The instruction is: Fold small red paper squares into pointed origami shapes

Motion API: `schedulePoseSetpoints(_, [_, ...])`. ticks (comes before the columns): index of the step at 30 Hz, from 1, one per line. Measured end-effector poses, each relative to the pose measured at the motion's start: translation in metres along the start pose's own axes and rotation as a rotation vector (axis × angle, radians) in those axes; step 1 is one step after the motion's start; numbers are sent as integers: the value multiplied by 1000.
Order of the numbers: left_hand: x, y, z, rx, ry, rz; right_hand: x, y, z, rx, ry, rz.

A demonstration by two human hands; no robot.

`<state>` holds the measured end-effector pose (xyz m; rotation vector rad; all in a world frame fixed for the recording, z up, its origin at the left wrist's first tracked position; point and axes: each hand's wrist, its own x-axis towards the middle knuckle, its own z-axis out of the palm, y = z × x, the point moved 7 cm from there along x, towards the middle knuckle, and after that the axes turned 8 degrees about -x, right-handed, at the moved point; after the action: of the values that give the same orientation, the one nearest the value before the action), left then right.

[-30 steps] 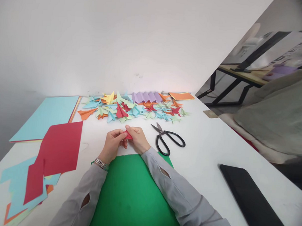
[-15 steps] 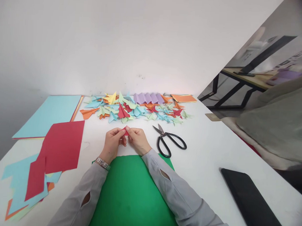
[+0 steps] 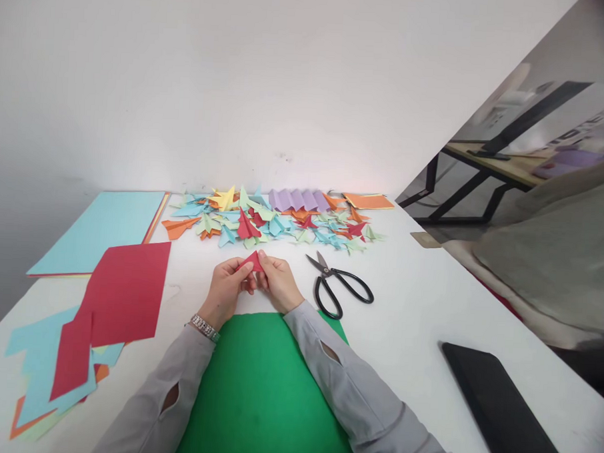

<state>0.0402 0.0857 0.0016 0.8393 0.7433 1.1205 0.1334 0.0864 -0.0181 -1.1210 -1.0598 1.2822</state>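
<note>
The left hand (image 3: 224, 288) and right hand (image 3: 282, 286) pinch a small red paper (image 3: 255, 258) with nearly closed fingers; uneven thumb pressure could crumple or skew it. It lies between their fingertips, left of the scissors (image 3: 326, 272). Beyond the scissors, loose folded papers (image 3: 248, 227) on the surface (image 3: 404, 291) could scatter if knuckles brushed them.

Back of table (image 3: 404, 291), by wall (image 3: 238, 83) — heap of paper planes (image 3: 246, 225), pleated sheet (image 3: 298, 200) at its rear, card stack (image 3: 369, 201) just right. Left side: sheet stack (image 3: 102, 228) at back, big sheet (image 3: 129, 289) overlapping near corner, scraps (image 3: 32, 382) closer in, small sheet (image 3: 72, 358) on them. Centre, before heap — small paper (image 3: 253, 258) between left hand (image 3: 223, 286) and right hand (image 3: 279, 282). Scissors (image 3: 327, 272) right of hands, slab (image 3: 504, 409) farther right, nearer.
</note>
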Motion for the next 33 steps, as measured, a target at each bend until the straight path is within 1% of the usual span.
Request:
schedulePoseSetpoints(5, [0, -1, -1, 44, 8, 8, -1, -1, 7, 31, -80, -27])
schedulePoseSetpoints(10, [0, -5, -3, 51, 25, -12, -1, -3, 4, -36, -29, -34])
schedulePoseSetpoints(15, [1, -6, -1, 149, 8, -11, 1, 1, 5, -23, -64, -14])
schedulePoseSetpoints(23, [1, -10, -3, 44, 31, -42, 0, 2, 7, 36, -79, -22])
schedulePoseSetpoints(25, [1, -11, -5, 26, 52, -50, 1, 3, 6, 50, -67, -21])
schedulePoseSetpoints(28, [1, -11, -6, 38, 77, -38, 1, 3, 1, 49, -10, -12])
schedulePoseSetpoints(30, [1, -8, -7, 78, 82, -3, 0, 2, -2, 41, 30, -7])
schedulePoseSetpoints(33, [0, -3, -7, 156, 98, 59, 0, 0, -3, 32, 51, -7])
